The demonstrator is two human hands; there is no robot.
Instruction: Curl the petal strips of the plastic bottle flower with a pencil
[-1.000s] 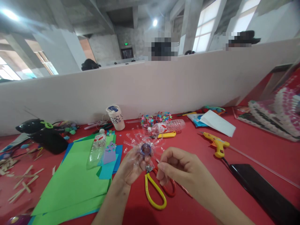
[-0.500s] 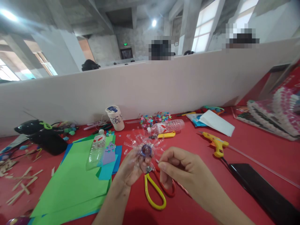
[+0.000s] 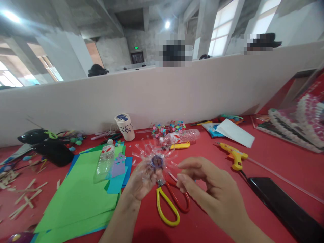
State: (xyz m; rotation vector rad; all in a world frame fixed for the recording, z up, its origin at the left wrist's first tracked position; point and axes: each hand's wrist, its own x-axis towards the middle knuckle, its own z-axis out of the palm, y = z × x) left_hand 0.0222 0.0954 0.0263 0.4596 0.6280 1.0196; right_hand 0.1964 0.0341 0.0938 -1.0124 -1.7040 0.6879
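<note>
My left hand [image 3: 143, 180] is closed on a clear plastic bottle top [image 3: 157, 162], its neck ringed in purple and facing me. Thin cut strips of clear plastic fan out all round it. To the right, my right hand [image 3: 206, 189] is open, thumb and index finger apart and nothing visible between them. Its fingertips are close to the strips on that side; whether they touch I cannot tell. Below the hands lie scissors [image 3: 168, 222] with one yellow and one red handle, blades partly hidden. A thin pinkish stick shows partly behind my right hand.
Green paper sheets [image 3: 76, 192] and a clear bottle [image 3: 103, 163] lie left. Behind are a paper cup [image 3: 126, 128], another bottle [image 3: 184, 136] and a yellow cutter [image 3: 180, 145]. A yellow glue gun [image 3: 234, 156] and a black case [image 3: 280, 202] lie right, wooden sticks [image 3: 26, 200] far left.
My right thumb and index finger have parted from a pinch, and the hand has shifted slightly right. The bottle top has tilted a little in my left hand.
</note>
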